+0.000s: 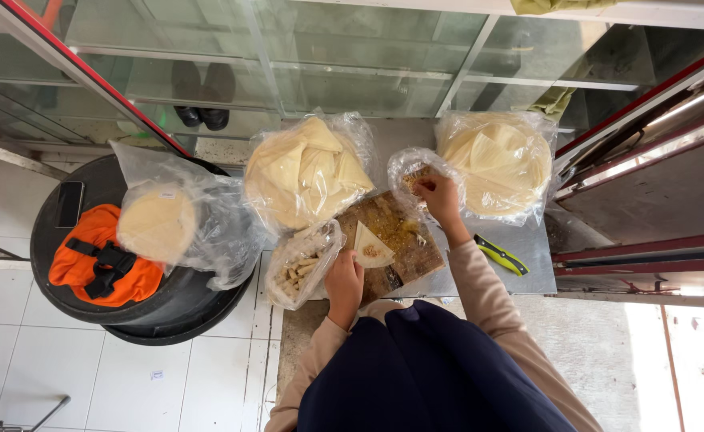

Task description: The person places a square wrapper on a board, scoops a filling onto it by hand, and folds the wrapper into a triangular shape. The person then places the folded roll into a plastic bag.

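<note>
Left grip (344,278) pins wrapper (372,246) (right grip (436,194) in bag (410,170)).

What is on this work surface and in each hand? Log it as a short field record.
left hand: rests on wooden board beside triangular wrapper piece
right hand: reaches into small plastic bag
near left hand: bag of rolled pieces
rear: two bags of pale folded wrappers
right of board: green-handled knife
on black bin: bag of round sheets, orange pouch
</note>
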